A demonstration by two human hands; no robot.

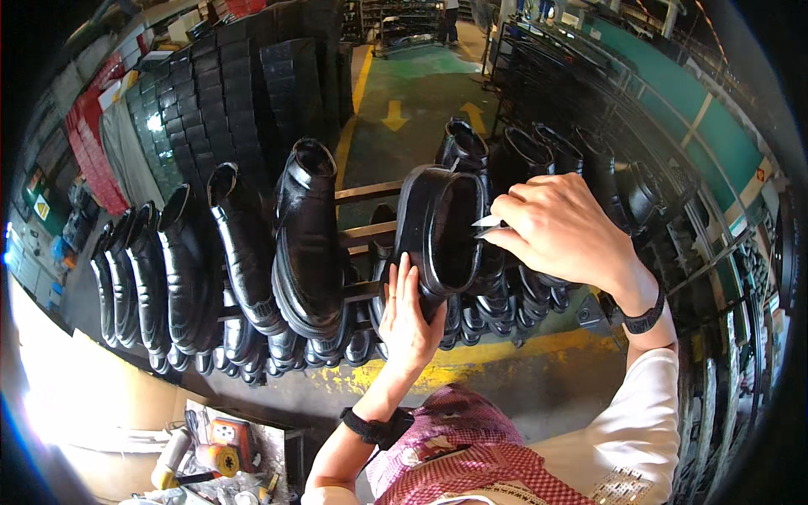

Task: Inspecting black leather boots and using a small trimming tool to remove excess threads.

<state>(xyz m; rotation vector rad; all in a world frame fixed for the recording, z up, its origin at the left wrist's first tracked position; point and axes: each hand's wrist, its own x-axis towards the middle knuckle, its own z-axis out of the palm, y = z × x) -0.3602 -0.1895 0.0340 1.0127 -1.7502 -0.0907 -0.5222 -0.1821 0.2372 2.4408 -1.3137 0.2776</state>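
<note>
A glossy black ankle boot (415, 215) is in front of me at the rack, its opening turned toward the right. My left hand (410, 324) grips its lower end, fingers laid along the side and thumb spread to the right. My right hand (572, 231) is closed in a pinch beside the opening. From its fingertips stick out two light, pointed tips of a small tool (486, 223), like tweezers or snips; the rest is hidden in the hand. Another black boot (307, 219) stands just left of the held one.
A rack with wooden bars (368, 192) carries rows of black boots (187, 269) on both sides. Stacked black boxes (227, 93) rise at the back left. Yellow arrows (394, 116) mark the floor aisle. An orange and yellow device (227, 446) lies at the lower left.
</note>
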